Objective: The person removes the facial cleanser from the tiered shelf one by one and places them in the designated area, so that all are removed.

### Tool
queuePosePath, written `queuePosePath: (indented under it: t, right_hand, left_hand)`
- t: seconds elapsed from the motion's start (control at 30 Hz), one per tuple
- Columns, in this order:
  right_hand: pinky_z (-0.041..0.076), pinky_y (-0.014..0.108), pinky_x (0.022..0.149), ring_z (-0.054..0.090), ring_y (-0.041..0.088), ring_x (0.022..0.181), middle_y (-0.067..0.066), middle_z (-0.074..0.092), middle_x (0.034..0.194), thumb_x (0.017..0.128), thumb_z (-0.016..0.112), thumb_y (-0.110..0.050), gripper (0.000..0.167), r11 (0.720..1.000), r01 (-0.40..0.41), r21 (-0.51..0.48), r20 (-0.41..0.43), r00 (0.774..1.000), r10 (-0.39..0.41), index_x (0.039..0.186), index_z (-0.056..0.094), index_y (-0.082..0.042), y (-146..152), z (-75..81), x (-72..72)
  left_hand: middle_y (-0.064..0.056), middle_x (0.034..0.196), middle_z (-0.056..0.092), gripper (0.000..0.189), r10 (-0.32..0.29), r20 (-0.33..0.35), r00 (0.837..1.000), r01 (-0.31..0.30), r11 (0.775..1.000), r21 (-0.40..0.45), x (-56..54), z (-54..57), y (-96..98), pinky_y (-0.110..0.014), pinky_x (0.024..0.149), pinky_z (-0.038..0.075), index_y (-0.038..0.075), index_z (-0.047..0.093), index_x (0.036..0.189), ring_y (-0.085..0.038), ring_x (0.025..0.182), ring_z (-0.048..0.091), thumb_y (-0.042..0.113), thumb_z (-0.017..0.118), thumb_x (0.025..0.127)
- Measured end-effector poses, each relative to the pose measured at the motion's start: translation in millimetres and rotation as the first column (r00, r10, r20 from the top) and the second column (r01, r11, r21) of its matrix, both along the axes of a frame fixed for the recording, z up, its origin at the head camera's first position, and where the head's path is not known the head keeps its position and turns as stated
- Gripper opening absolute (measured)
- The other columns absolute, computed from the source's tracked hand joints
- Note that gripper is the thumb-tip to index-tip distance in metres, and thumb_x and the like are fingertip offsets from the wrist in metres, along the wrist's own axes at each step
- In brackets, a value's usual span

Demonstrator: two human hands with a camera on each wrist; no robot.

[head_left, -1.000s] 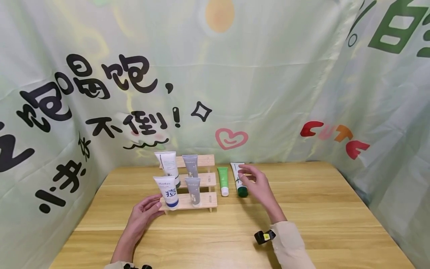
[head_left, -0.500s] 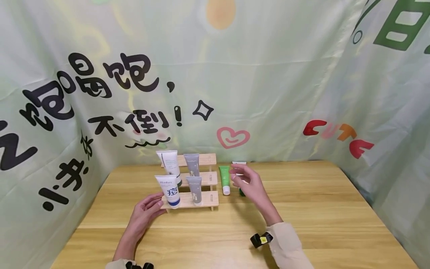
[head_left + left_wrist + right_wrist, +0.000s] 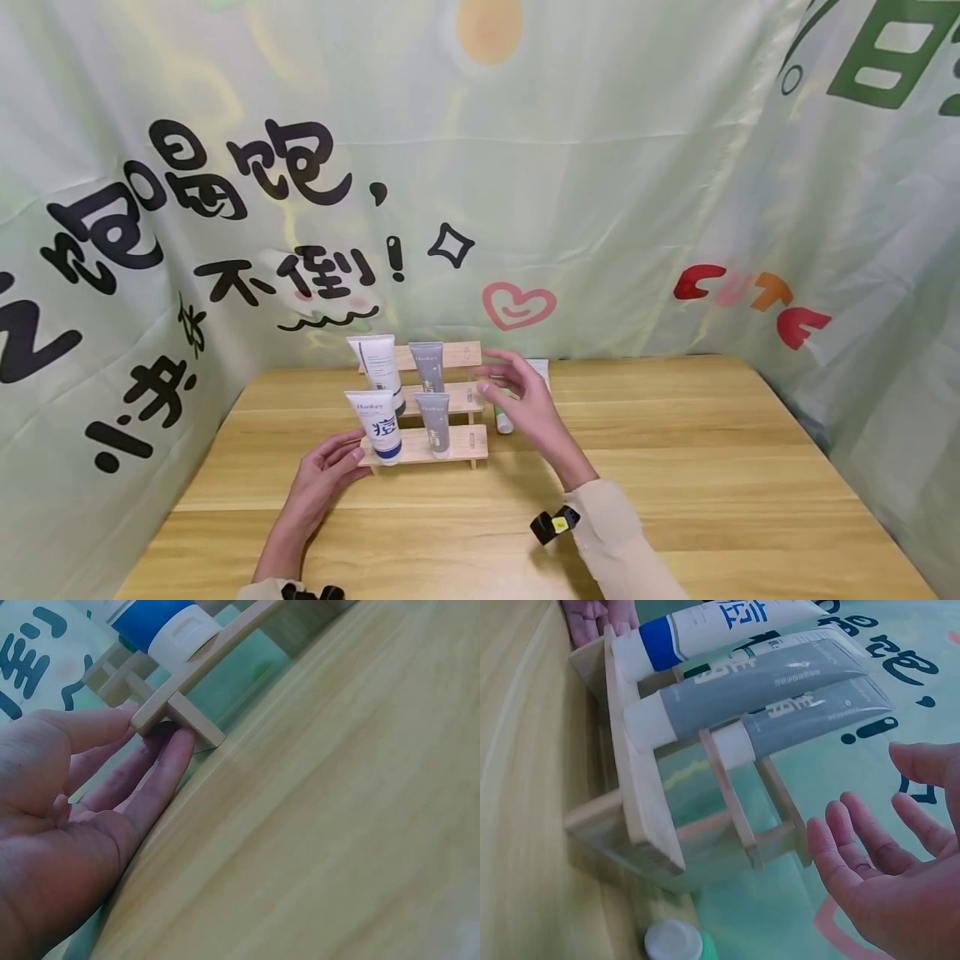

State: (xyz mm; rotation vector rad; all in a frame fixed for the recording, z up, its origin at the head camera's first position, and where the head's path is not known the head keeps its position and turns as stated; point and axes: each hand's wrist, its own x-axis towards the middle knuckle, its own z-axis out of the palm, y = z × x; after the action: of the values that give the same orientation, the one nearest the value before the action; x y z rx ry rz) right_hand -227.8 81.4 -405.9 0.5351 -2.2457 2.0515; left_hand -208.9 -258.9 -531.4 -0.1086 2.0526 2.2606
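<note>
A three-step wooden rack stands on the table. On its front step are a white squeeze tube with a blue band and a grey tube; behind them stand a larger white tube and another grey tube. My left hand holds the left end of the front step, thumb at the board's end and fingers by the leg in the left wrist view. Just right of the rack, my right hand is empty with fingers spread, partly covering a green tube.
Behind the right hand lies another white tube, mostly hidden. A printed cloth hangs along the back and sides of the wooden table. Each wrist carries a small black camera, such as the right one.
My right hand has moved left, from over the lying white tube, past the green tube, to the rack's right side. The left hand stays at the rack's left end.
</note>
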Motion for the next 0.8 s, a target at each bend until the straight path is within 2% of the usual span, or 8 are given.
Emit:
queuePosePath:
  t: [0.1,0.27,0.43,0.6,0.67,0.8]
  right_hand:
    - [0.046,0.049,0.108,0.057,0.040,0.119,0.027,0.061,0.127,0.095,0.064,-0.007,0.046,1.000,-0.013,-0.017,-0.006,1.000,0.013,0.139,0.049,-0.007,-7.0,11.0,3.1]
    - [0.048,0.045,0.106,0.059,0.036,0.118,0.027,0.061,0.128,0.094,0.065,-0.008,0.046,1.000,-0.026,-0.018,0.013,1.000,0.026,0.138,0.050,-0.005,-17.4,13.9,-0.1]
    - [0.049,0.048,0.105,0.058,0.039,0.119,0.028,0.061,0.126,0.094,0.066,-0.007,0.044,0.998,-0.038,-0.046,0.020,0.999,0.039,0.135,0.051,-0.004,-28.4,5.4,-10.1]
    - [0.057,0.035,0.096,0.062,0.034,0.113,0.023,0.064,0.123,0.091,0.070,-0.010,0.042,0.997,-0.030,-0.068,0.036,0.999,0.032,0.130,0.056,-0.007,-36.6,-11.8,-24.1]
    - [0.059,0.035,0.091,0.063,0.031,0.111,0.019,0.065,0.122,0.089,0.072,-0.012,0.042,0.997,-0.033,-0.073,0.056,0.998,0.037,0.129,0.057,-0.010,-39.0,-15.3,-27.2]
    - [0.059,0.048,0.091,0.064,0.032,0.110,0.018,0.065,0.123,0.088,0.073,-0.010,0.042,0.996,-0.045,-0.079,0.096,0.994,0.053,0.128,0.057,-0.010,-44.2,-13.9,-27.7]
  left_hand:
    - [-0.008,0.121,0.063,0.053,-0.001,0.002,1.000,0.001,1.000,-0.003,0.0,0.0,0.5,-0.038,0.093,0.059,-0.002,0.048,0.138,-0.016,0.106,0.066,0.012,0.069,0.092]
    - [-0.004,0.120,0.064,0.052,0.006,0.006,1.000,-0.006,1.000,-0.010,0.0,0.3,0.6,-0.037,0.093,0.059,-0.001,0.049,0.138,-0.015,0.106,0.065,0.013,0.069,0.092]
    - [-0.004,0.121,0.063,0.052,0.005,0.002,1.000,-0.005,1.000,-0.009,0.5,-0.3,0.5,-0.037,0.093,0.059,-0.002,0.049,0.138,-0.016,0.106,0.065,0.012,0.068,0.092]
    - [-0.004,0.121,0.063,0.051,0.009,0.007,1.000,-0.009,1.000,0.001,1.2,-0.6,1.0,-0.038,0.093,0.059,-0.002,0.048,0.138,-0.016,0.106,0.066,0.010,0.068,0.092]
    - [-0.003,0.120,0.064,0.051,0.011,0.005,1.000,-0.011,1.000,0.000,1.1,-0.2,1.3,-0.038,0.092,0.059,-0.003,0.049,0.137,-0.016,0.105,0.066,0.010,0.068,0.092]
    - [-0.002,0.119,0.064,0.052,0.004,0.001,1.000,-0.004,1.000,0.001,0.8,0.9,1.5,-0.037,0.092,0.059,-0.003,0.048,0.138,-0.015,0.105,0.066,0.011,0.069,0.092]
